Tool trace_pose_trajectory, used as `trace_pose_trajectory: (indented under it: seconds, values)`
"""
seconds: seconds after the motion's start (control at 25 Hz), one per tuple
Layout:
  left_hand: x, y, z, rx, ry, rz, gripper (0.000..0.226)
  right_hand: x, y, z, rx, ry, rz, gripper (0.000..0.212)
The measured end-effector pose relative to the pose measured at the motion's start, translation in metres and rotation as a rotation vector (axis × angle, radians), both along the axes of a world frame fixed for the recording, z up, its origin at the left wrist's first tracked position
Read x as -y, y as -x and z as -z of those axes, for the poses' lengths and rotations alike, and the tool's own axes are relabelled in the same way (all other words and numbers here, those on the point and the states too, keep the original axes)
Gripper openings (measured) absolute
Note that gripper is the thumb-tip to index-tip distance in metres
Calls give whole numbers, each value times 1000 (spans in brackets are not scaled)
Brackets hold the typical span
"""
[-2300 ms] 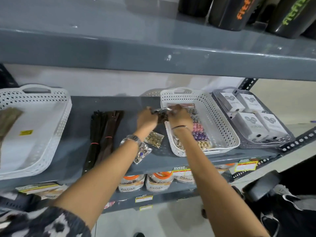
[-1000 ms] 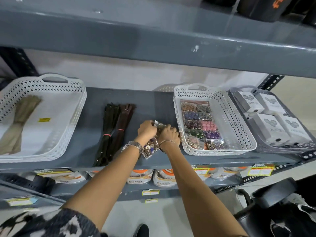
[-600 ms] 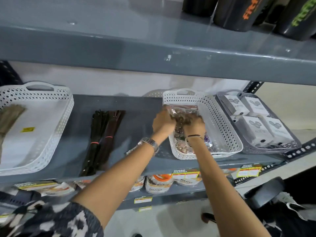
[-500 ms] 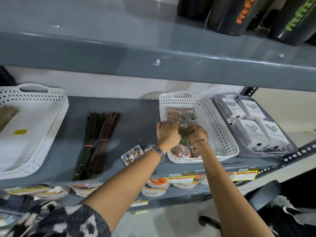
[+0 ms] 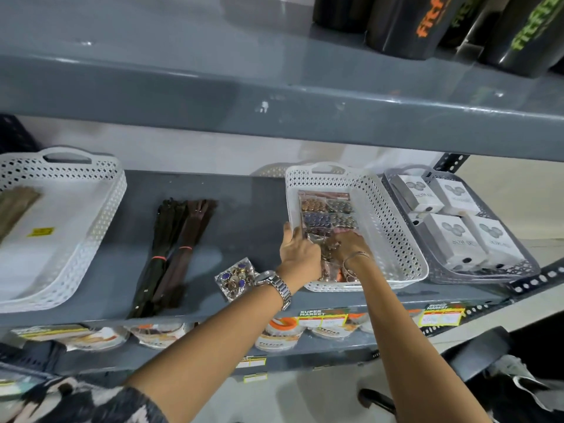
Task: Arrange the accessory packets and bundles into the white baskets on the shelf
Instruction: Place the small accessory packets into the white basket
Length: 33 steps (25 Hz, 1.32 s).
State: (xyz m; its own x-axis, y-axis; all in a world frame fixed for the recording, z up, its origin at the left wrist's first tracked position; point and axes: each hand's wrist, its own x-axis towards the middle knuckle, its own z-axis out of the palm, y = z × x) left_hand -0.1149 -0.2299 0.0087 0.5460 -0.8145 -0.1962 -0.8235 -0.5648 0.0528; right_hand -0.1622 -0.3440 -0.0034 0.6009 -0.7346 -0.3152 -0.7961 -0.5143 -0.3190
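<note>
White basket (image 5: 393,236), packets (image 5: 325,215) lengthwise inside

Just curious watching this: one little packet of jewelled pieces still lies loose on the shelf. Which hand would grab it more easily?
Probably the left hand. The loose packet lies just beside its wrist, outside the white basket, while the right hand is inside the basket, farther away.

Both arms extended forward, forearms bare. Left hand (image 5: 298,254) knuckles up, thumb raised, fingers curled down; watch on wrist. Right hand (image 5: 348,243) palm down beside it, nearly touching; bangle on wrist.
</note>
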Motion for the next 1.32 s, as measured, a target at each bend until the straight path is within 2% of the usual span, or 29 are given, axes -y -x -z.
trace_pose_trajectory:
  seconds: [0.12, 0.24, 0.32, 0.4, 0.44, 0.52, 0.56, 0.6, 0.64, 0.76, 0.8, 0.88, 0.96, 1.0, 1.08, 1.2, 1.28, 1.32]
  values:
    - [-1, 4, -1, -42, 28, -6, 26, -1, 0, 1, -100, 54, -95, 40]
    - [2, 7, -1, -42, 19, -31, 26, -2, 3, -5, -123, 61, -109, 49]
    - [4, 7, -1, -38, -7, -29, 24, -7, 7, -12, -118, 67, -92, 44]
    - [0, 3, -5, -32, 56, -7, 25, -18, 7, -25, -11, 108, -41, 36]
    - [-7, 0, -8, -26, 148, -13, 28, -28, 4, -32, 107, 144, -23, 33]
    - [-26, -16, -10, -14, 425, -140, 32, -57, -8, -44, 355, 235, -59, 30]
    - [-40, -27, -8, -23, 504, -242, 34, -76, -18, -48, 441, 238, -91, 30]
    - [-55, -39, -4, -48, 487, -334, 37, -97, -29, -47, 460, 205, -136, 30]
    - [-74, -50, 2, -84, 375, -407, 41, -119, -40, -41, 390, 148, -188, 29]
    - [-120, -68, 23, -192, -50, -460, 51, -168, -63, -11, -14, -13, -250, 36]
    - [-129, -72, 29, -227, -100, -436, 50, -174, -66, -2, -80, -16, -243, 39]
    - [-139, -77, 35, -386, -59, -463, 54, -179, -68, 5, -88, -10, -215, 42]
    - [-139, -85, 34, -676, 111, -637, 56, -177, -72, 3, -12, -17, -173, 40]
    - [-135, -90, 32, -736, 214, -703, 53, -172, -77, -3, 40, -45, -143, 39]
    - [-121, -101, 22, -670, 337, -754, 46, -156, -88, -16, 147, -120, -72, 34]
    - [-96, -109, 13, -492, 245, -640, 45, -131, -97, -30, 257, -209, 38, 30]
    - [-80, -104, 11, -507, 256, -580, 43, -111, -92, -36, 397, -243, 120, 27]
    - [-74, -99, 8, -584, 342, -590, 41, -100, -86, -38, 453, -240, 157, 26]
